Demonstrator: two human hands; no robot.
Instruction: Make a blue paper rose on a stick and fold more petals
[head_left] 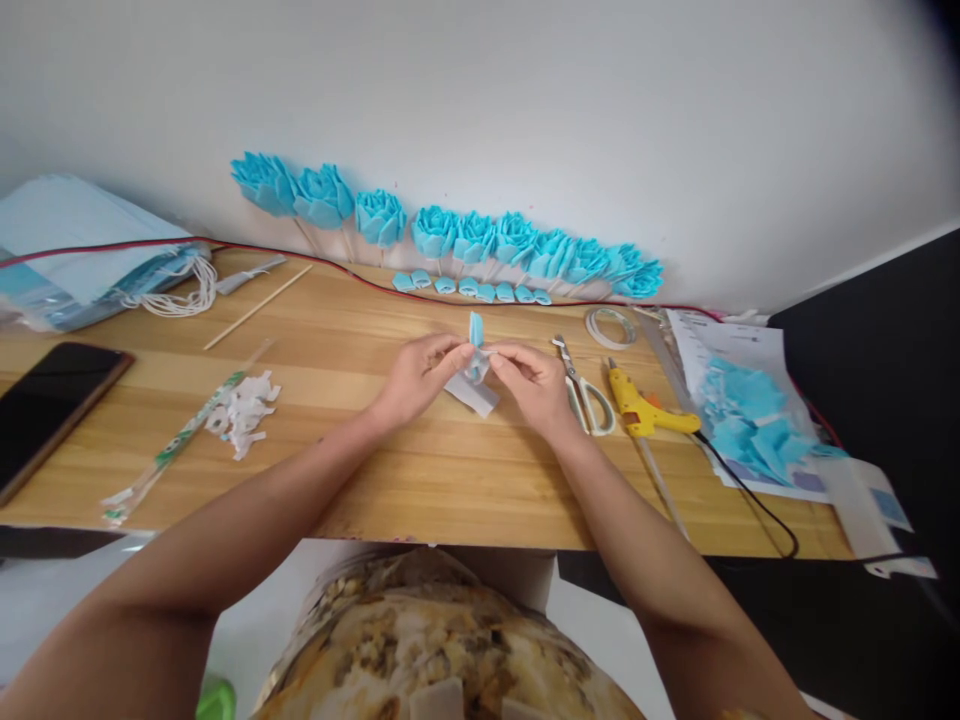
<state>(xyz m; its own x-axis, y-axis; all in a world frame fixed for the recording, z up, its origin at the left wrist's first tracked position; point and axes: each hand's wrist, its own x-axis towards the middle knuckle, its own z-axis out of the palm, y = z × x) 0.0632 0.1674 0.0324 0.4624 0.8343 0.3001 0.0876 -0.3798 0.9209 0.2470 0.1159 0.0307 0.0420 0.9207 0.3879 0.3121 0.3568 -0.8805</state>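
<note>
Over the middle of the wooden table [420, 480], my left hand [420, 375] and my right hand [534, 382] meet fingertip to fingertip. Both pinch one small folded blue paper piece [475, 330] with a pale strip [472, 393] hanging under it. The blue tip sticks up between the two hands. Behind them, against the wall, lies a row of finished blue paper roses [450, 232] on sticks. In front of the roses sits a line of small blue folded petals [472, 287].
Scissors [586, 392], a yellow glue gun [643, 408] with black cord and a tape roll [609, 326] lie right of my hands. Blue paper scraps [750, 420] are piled on sheets at far right. At left lie white scraps [241, 410], a wooden stick [255, 307] and a phone [52, 405].
</note>
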